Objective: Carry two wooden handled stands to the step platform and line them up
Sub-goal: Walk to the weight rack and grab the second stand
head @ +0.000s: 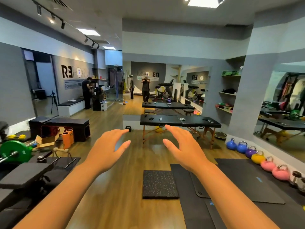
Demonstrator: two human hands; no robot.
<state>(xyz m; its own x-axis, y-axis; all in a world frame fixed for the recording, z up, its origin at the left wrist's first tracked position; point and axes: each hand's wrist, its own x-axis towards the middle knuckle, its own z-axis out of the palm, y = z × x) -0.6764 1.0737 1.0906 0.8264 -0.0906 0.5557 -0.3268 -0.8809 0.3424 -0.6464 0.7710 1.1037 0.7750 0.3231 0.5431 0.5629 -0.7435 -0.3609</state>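
Observation:
Both my arms reach forward over the wooden floor. My left hand [109,147] and my right hand [179,146] are spread, palms down, and hold nothing. Far to the left of my left hand, a stand with a pale wooden handle [60,150] on black legs sits on a black mat. A second, darker piece [43,157] lies just left of it; I cannot tell what it is. A dark grey step-like platform [24,176] sits low at the left. A black speckled rubber tile [159,184] lies on the floor below my hands.
Black massage tables [179,123] stand straight ahead, a barbell with a green plate [15,151] and orange rollers [67,139] to the left. Coloured kettlebells [257,158] line the mirrored right wall beside black mats [239,182]. Several people stand at the far end.

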